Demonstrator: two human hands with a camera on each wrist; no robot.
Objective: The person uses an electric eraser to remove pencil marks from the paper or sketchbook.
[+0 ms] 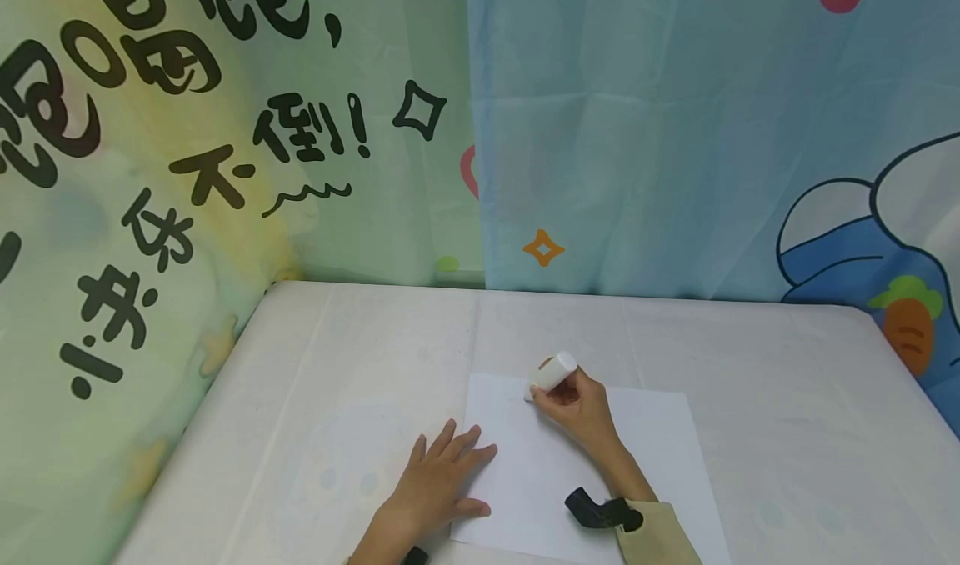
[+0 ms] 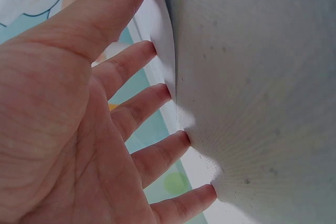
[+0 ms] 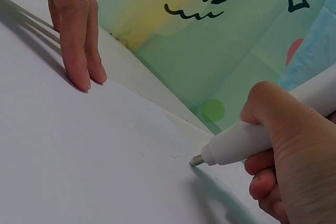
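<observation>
A sheet of white paper (image 1: 540,486) lies on the table before me. My right hand (image 1: 588,415) pinches a thick white pen (image 1: 557,370) over the paper's upper left part. In the right wrist view the pen (image 3: 244,142) leans, its narrow grey tip at the paper's surface near the far edge; whether it touches is hard to tell. A few tiny faint marks or specks show beside the tip. My left hand (image 1: 438,482) has its fingers spread at the paper's left edge. Some of its fingertips (image 2: 144,50) rest on the sheet, the others on the tablecloth.
A white cloth covers the table (image 1: 337,357), creased in places. Printed curtains (image 1: 637,132) hang behind and along the left side. A black strap (image 1: 600,511) with a dangling end is round my right wrist, by a beige sleeve (image 1: 660,536).
</observation>
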